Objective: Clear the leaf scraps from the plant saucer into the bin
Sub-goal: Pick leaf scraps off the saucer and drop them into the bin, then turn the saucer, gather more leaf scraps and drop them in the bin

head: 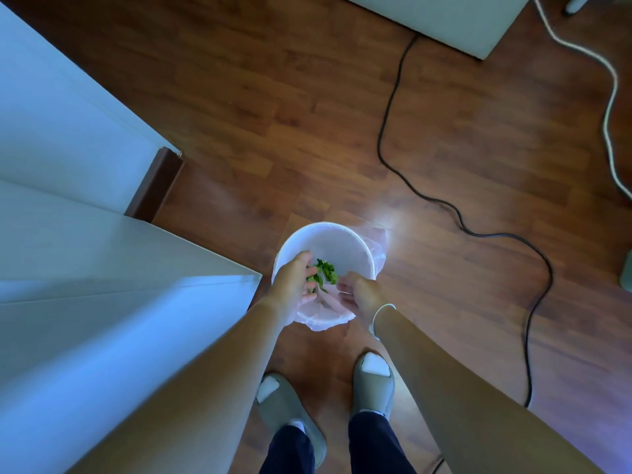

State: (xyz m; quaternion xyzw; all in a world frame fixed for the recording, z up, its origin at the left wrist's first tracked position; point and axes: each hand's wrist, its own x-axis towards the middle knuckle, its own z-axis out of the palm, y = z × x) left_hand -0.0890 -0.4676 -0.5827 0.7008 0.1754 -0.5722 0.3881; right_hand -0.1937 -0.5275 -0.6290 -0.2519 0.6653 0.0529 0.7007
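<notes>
A round white bin (342,234) with a thin plastic liner stands on the wooden floor below me. Both my hands are over its near half. My left hand (292,280) has its fingers spread, and green leaf scraps (324,272) sit at its fingertips, between the two hands and above the bin's opening. My right hand (359,295) is open just right of the scraps, palm turned inward. I cannot tell whether the scraps rest on my fingers or are falling. No plant saucer is in view.
A white wall corner and cabinet (85,234) stand close on the left. A black cable (393,131) snakes across the floor to the right, and a white cord (612,107) runs at far right. My slippered feet (372,381) are just behind the bin.
</notes>
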